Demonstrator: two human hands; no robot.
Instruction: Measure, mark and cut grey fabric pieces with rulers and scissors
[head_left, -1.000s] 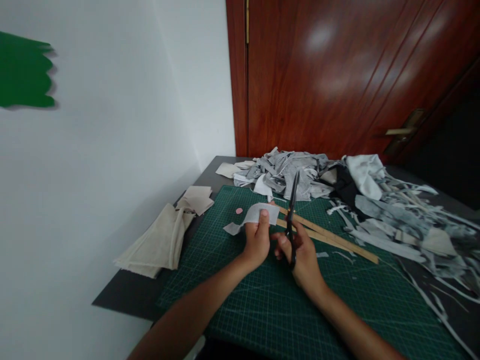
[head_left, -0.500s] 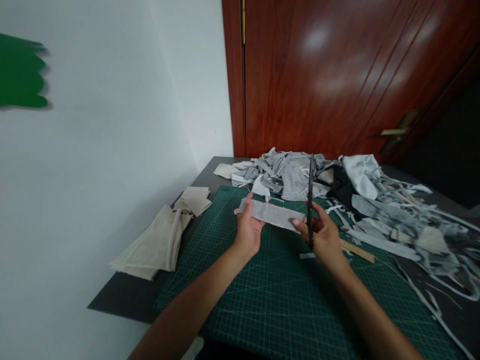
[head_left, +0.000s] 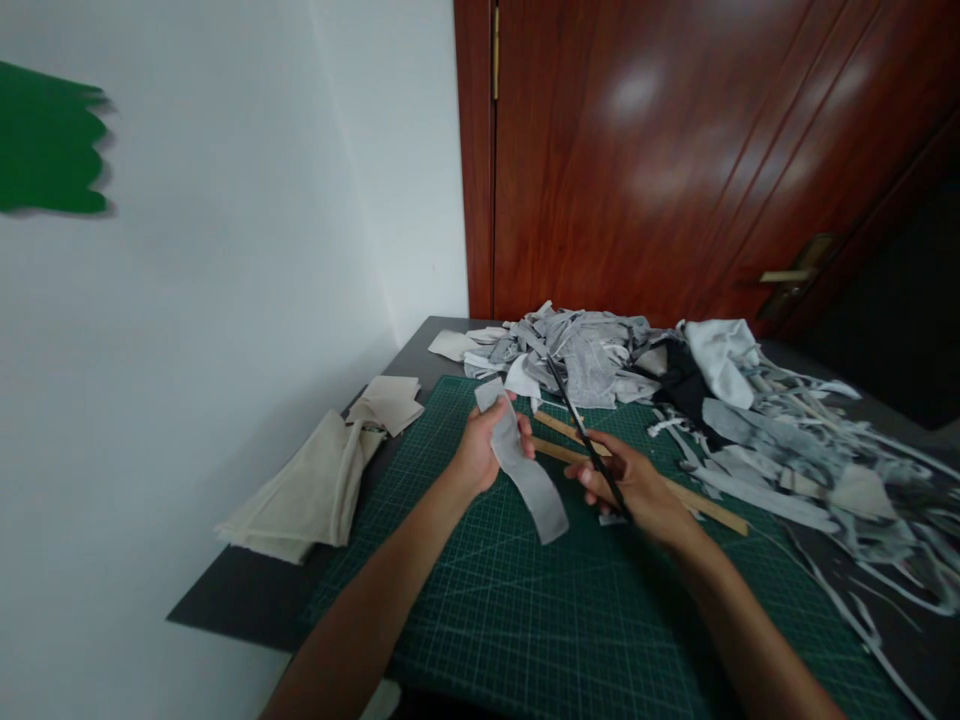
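My left hand (head_left: 484, 447) pinches a grey fabric strip (head_left: 526, 478) near its upper end. The strip's lower part hangs free and curls over the green cutting mat (head_left: 510, 610). In my right hand (head_left: 626, 485) is a pair of black scissors (head_left: 571, 405), seen edge-on, its blades pointing up and to the left. Whether the blades are apart cannot be made out. A gap lies between the scissors and the strip. Under and beside my right hand, wooden strips (head_left: 709, 505) lie on the mat, partly hidden.
A heap of grey fabric scraps (head_left: 592, 360) lies along the mat's back edge. More strips and cords (head_left: 825, 470) spread over the right side. Folded cream cloth (head_left: 311, 490) sits at left near the white wall (head_left: 225, 300). Behind the table stands a brown door (head_left: 637, 180).
My right hand has let go of the strip's right end, which now hangs down from my left hand. The scissors have tilted from upright to leaning left.
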